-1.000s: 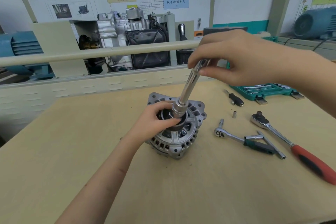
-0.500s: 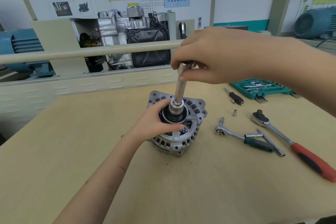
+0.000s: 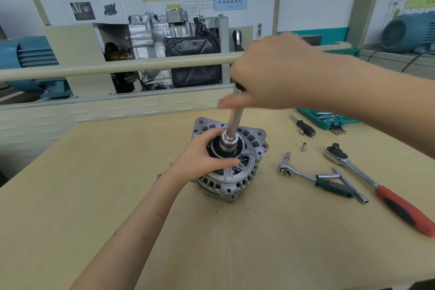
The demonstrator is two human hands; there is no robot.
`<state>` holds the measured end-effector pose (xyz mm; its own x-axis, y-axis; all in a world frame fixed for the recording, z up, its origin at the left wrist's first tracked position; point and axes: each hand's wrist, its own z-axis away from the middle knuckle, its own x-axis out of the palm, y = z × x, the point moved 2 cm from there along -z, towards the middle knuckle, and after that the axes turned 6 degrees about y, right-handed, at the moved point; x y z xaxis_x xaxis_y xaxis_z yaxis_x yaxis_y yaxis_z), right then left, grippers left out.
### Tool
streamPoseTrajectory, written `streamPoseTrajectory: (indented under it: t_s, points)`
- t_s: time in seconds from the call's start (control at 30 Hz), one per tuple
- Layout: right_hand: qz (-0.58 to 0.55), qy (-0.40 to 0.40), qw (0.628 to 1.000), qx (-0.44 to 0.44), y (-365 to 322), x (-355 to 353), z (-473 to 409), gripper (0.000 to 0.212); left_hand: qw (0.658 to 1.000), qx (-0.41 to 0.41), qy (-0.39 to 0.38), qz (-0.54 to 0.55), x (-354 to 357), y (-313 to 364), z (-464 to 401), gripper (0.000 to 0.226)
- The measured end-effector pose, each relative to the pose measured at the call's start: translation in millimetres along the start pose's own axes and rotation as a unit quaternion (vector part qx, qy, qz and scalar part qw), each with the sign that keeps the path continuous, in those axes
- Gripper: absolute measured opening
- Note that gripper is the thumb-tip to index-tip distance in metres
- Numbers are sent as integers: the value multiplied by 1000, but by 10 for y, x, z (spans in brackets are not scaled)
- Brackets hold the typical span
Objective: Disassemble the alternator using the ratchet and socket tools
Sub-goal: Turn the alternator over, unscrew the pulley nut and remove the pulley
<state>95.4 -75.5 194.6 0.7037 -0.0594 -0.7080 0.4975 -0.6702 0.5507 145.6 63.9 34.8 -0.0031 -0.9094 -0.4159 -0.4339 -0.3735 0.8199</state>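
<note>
At bench centre — alternator: the alternator (image 3: 231, 167) sits pulley-face up on the wooden bench (image 3: 94, 195), housing whole, no part visibly removed.
Left hand: the left hand (image 3: 202, 158) is closed round the black pulley (image 3: 215, 148), thumb across its near edge, bracing it against rotation.
Socket and bar: a chrome socket (image 3: 227, 143) sits on the pulley centre, with a long extension bar (image 3: 235, 117) rising from it, leaning slightly right.
Right hand: the right hand (image 3: 273, 73) is wrapped round the top of the bar; it is blurred, and what the bar ends in is hidden inside the fist.
Progress: judged early — the pulley fastener appears to be the step in hand; pulley removal, case bolts and splitting of the housing all look outstanding.
Idle tools, right of the alternator: a small ratchet (image 3: 313, 179) with a green grip, a T-bar (image 3: 348, 185) lying across it, a large ratchet (image 3: 376, 186) with a red handle, a loose small socket (image 3: 303, 147), and a black bit driver (image 3: 304, 126).
Tool case: a green socket set (image 3: 329, 119) lies open at the far right edge.
Surface: pale wood, level, faint specks near the alternator.
Room: a workshop — a cream rail (image 3: 117, 69) crosses beyond the bench, a cutaway engine (image 3: 174, 52) behind it, wiring charts on the wall, a blue motor (image 3: 28, 63) far left and another (image 3: 409, 32) far right.
</note>
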Motion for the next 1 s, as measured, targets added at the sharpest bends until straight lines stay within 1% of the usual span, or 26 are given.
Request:
streamPoseTrajectory:
  t_s: [0.1, 0.17, 0.3, 0.37, 0.43, 0.5, 0.53, 0.57, 0.63, 0.67, 0.7, 0.73, 0.8, 0.87, 0.9, 0.93, 1.0]
  points:
    - [-29, -11, 999, -16, -42, 86, 15, 48, 1000, -2, -2, 14, -10, -2, 11, 49]
    - [-79, -15, 996, -28, -30, 112, 35, 38, 1000, 3, -2, 15, -18, 5, 14, 48]
    - [-204, -30, 974, -98, 31, 88, 85, 18, 1000, 6, -6, 16, -23, 9, 12, 48]
    - [-228, -43, 967, -104, 49, 65, 113, 16, 1000, 8, -7, 15, -17, 11, 12, 48]
    - [-174, -49, 981, -74, 44, 78, 122, 25, 1000, 8, -5, 15, -16, 10, 8, 48]
    - [-74, -40, 996, -38, 24, 78, 131, 39, 1000, 6, -6, 17, -14, 8, 8, 48]
    - [-61, -28, 997, -36, 11, 83, 141, 38, 1000, 6, -7, 17, -17, 7, 10, 47]
    - [-83, -27, 995, -47, 9, 90, 154, 31, 1000, 6, -7, 17, -20, 5, 13, 47]
    - [-191, -54, 978, -65, 29, 83, 164, 9, 1000, 7, -8, 14, -24, 8, 16, 46]
    - [-225, -66, 969, -77, 38, 70, 163, 8, 1000, 9, -9, 12, -25, 13, 15, 43]
    - [-235, -81, 964, -91, 41, 54, 161, 21, 1000, 13, -7, 10, -23, 20, 12, 40]
    - [-238, -91, 962, -102, 27, 41, 166, 27, 1000, 18, -4, 9, -20, 29, 12, 37]
    - [-209, -101, 967, -107, -39, 11, 183, 26, 1000, 26, 5, 7, -18, 47, 18, 36]
    - [-120, -61, 986, -100, -108, 4, 194, 47, 999, 32, 15, 2, -23, 58, 28, 41]
    - [-82, -42, 991, -96, -145, 2, 204, 48, 999, 31, 19, 1, -24, 58, 31, 40]
    - [-71, -21, 993, -89, -172, 12, 215, 43, 999, 29, 23, 4, -22, 49, 28, 36]
    - [-94, -1, 992, -87, -167, 54, 216, 28, 999, 25, 31, 9, -6, 30, 18, 30]
